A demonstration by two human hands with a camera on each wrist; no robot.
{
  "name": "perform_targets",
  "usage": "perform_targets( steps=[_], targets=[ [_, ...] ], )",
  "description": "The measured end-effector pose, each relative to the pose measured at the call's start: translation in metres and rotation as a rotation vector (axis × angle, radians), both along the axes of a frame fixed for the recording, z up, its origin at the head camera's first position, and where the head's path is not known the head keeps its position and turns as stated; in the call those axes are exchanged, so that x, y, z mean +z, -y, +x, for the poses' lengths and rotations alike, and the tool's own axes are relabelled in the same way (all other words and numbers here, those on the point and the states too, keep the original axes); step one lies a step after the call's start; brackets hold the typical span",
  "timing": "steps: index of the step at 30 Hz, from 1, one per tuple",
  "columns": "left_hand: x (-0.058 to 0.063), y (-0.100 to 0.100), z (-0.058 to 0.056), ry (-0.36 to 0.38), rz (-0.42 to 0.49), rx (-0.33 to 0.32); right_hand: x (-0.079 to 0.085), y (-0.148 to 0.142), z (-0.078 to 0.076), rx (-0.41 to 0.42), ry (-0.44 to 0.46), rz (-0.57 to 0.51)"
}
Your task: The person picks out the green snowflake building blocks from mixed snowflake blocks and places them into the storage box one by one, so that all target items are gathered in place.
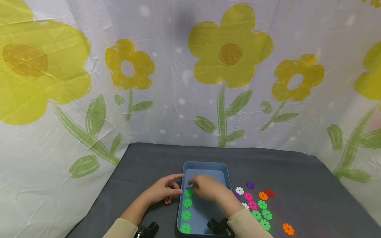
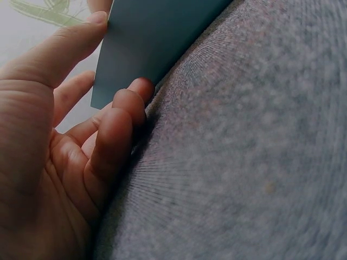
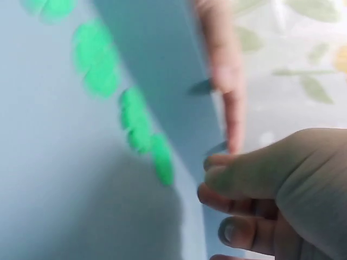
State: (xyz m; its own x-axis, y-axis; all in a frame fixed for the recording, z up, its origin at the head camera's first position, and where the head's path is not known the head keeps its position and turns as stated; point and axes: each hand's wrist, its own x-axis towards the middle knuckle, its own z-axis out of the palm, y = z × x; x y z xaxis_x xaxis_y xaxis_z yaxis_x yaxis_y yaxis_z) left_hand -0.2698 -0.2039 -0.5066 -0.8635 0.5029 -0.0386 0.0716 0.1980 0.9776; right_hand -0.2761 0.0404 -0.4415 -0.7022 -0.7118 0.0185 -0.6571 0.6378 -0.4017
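Observation:
A blue tray (image 1: 227, 175) sits on the grey cloth near the table's front. Several green discs (image 1: 187, 203) lie in a column along its left inner side, blurred in the right wrist view (image 3: 138, 127). My left hand (image 1: 178, 185) holds the tray's left wall: the thumb (image 2: 81, 38) lies on the rim (image 2: 152, 43), and the curled fingers (image 2: 122, 116) press the outer wall at the cloth. My right hand (image 1: 191, 182) hovers inside the tray just above the top green disc (image 1: 189, 192). Its fingers (image 3: 209, 179) are curled, thumb tip near them, with nothing seen between.
Loose discs lie on the cloth right of the tray: white (image 1: 239, 190), purple (image 1: 250, 184), orange (image 1: 263, 195), red (image 1: 269, 193), pink (image 1: 248, 197), green (image 1: 266, 215), and an orange one apart (image 1: 288, 228). A flowered curtain (image 1: 190, 82) hangs behind the table.

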Motion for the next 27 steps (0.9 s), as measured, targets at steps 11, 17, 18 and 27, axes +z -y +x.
perform_targets(
  steps=[11, 17, 18, 27],
  targets=[
    [0.000, -0.001, 0.001, -0.010, -0.017, 0.004, 0.029, -0.035, 0.022, -0.117, 0.041, -0.173],
    [-0.003, 0.001, 0.001, -0.027, -0.024, 0.002, 0.034, -0.053, 0.034, -0.134, -0.034, -0.201],
    [-0.003, 0.002, 0.001, -0.028, -0.024, 0.001, 0.034, -0.056, 0.036, -0.140, -0.041, -0.201],
    [-0.004, 0.003, 0.001, -0.028, -0.024, 0.000, 0.034, -0.097, 0.037, -0.240, -0.027, -0.218]
  ],
)
